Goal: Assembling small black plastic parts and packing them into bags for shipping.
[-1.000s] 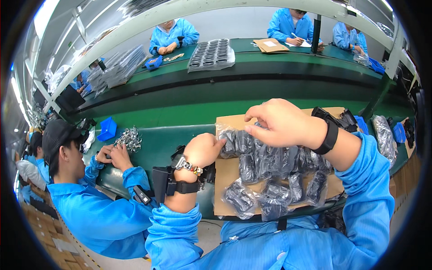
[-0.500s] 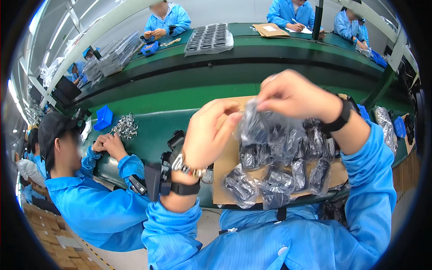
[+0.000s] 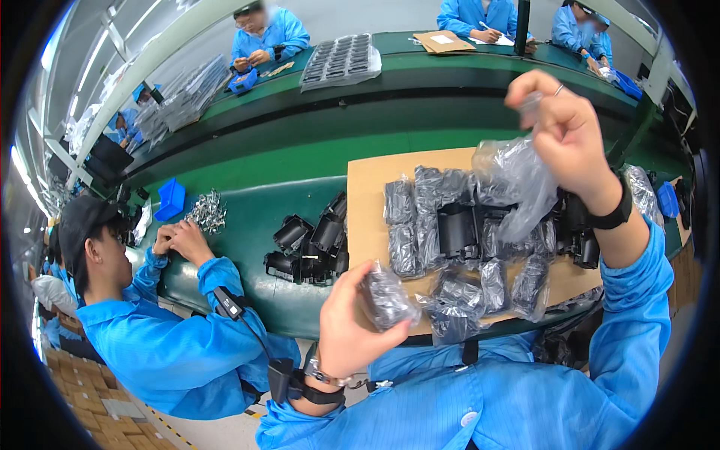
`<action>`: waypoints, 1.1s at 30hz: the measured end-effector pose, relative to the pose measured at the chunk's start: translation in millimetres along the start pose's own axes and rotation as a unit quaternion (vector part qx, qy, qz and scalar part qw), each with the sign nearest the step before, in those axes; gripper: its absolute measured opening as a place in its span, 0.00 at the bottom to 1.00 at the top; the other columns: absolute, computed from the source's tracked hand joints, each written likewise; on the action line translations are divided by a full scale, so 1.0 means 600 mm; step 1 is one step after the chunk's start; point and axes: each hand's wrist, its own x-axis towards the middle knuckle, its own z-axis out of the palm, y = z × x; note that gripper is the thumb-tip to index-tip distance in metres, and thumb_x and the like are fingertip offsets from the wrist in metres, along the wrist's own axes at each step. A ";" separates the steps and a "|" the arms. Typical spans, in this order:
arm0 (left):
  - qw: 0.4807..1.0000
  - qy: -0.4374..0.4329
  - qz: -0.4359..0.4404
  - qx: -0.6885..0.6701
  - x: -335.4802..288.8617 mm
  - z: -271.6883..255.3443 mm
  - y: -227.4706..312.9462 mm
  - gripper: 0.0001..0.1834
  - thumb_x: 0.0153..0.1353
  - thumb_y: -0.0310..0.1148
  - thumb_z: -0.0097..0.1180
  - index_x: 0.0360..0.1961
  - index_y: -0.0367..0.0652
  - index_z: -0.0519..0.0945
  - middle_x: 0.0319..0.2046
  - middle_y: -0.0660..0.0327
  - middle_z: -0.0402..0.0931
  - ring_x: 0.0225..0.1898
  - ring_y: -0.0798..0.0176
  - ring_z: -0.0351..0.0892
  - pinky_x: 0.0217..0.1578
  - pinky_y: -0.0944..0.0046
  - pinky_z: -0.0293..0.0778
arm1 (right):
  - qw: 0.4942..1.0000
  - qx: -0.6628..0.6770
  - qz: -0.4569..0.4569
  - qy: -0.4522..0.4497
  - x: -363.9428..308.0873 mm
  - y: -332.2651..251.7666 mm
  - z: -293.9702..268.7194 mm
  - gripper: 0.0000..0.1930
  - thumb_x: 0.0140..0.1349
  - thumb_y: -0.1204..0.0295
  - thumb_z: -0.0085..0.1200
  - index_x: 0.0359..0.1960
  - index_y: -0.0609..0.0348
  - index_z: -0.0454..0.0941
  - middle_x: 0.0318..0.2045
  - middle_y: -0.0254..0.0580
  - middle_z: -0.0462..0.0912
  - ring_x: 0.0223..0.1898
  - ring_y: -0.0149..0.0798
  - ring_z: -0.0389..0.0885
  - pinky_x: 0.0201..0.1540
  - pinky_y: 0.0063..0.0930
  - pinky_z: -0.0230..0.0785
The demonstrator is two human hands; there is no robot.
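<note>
My left hand is closed around a black part in a clear plastic bag, at the front left corner of a cardboard sheet. Raised at the far right of the sheet, my right hand pinches a crumpled clear plastic bag that hangs down and looks empty. Bagged black parts lie in rows on the cardboard. One black plastic housing without a bag rests among them, below the hanging bag. More bare black parts are at the right, partly under my right forearm.
Loose black housings are heaped on the green table left of the cardboard. Beyond them, a co-worker's hands work beside small metal pieces and a blue bin. Across the far bench sit other people, with a tray of parts.
My left hand has come down toward the front edge and taken hold of a bagged part. My right hand has moved up and right with the plastic bag. The bare housing now shows.
</note>
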 end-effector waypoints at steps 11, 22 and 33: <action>0.912 -0.214 0.018 -0.350 0.097 0.000 0.054 0.57 0.41 0.18 0.62 0.68 0.45 0.39 0.61 0.53 0.57 0.63 0.54 0.56 0.61 0.54 0.56 | 0.930 -0.019 -0.015 -0.367 -0.021 -0.074 0.078 0.11 0.54 0.71 0.56 0.39 0.57 0.79 0.22 0.47 0.78 0.24 0.46 0.76 0.28 0.34 0.69; 0.991 0.085 0.028 -0.103 0.087 0.012 0.006 0.16 0.55 0.26 0.57 0.45 0.38 0.75 0.46 0.56 0.76 0.47 0.61 0.74 0.49 0.63 0.67 | 0.982 -0.073 0.045 -0.166 -0.008 -0.026 0.012 0.07 0.51 0.73 0.60 0.23 0.63 0.78 0.18 0.41 0.75 0.21 0.32 0.72 0.25 0.26 0.65; 0.955 -0.093 0.168 0.225 0.039 0.028 0.034 0.17 0.41 0.32 0.69 0.34 0.40 0.80 0.37 0.58 0.73 0.39 0.56 0.70 0.42 0.61 0.67 | 0.977 -0.190 0.100 0.018 0.017 0.003 -0.038 0.16 0.53 0.69 0.61 0.16 0.63 0.68 0.14 0.29 0.66 0.21 0.22 0.63 0.24 0.21 0.59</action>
